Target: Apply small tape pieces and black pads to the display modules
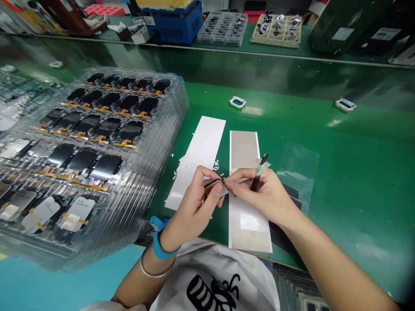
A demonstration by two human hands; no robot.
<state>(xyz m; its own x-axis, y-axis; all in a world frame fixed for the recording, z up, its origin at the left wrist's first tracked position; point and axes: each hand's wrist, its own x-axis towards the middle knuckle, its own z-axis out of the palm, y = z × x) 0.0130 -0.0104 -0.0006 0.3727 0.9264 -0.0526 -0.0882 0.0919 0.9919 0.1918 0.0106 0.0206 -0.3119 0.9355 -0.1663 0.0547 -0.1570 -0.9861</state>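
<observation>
My left hand (201, 203) is closed around a small watch-sized display module (221, 190), with its pale grey back and dark edge showing between thumb and fingers. The fingertips of my right hand (262, 190) pinch together at the module's right edge. What they pinch there is too small to make out. A slim black tool (255, 182) with tape wound round it is tucked in the right hand, its end pointing up. Beneath the hands lie a white sheet strip (207, 138) and a beige-grey strip with white edges (244, 147).
Stacked clear plastic trays (168, 108) of display modules stand at the left. Small white-framed parts (237, 102) sit farther back. A clear film (300, 160) and dark strips (288, 237) lie right of the beige strip. A rear shelf holds a blue bin (175, 23) and parts trays (222, 28).
</observation>
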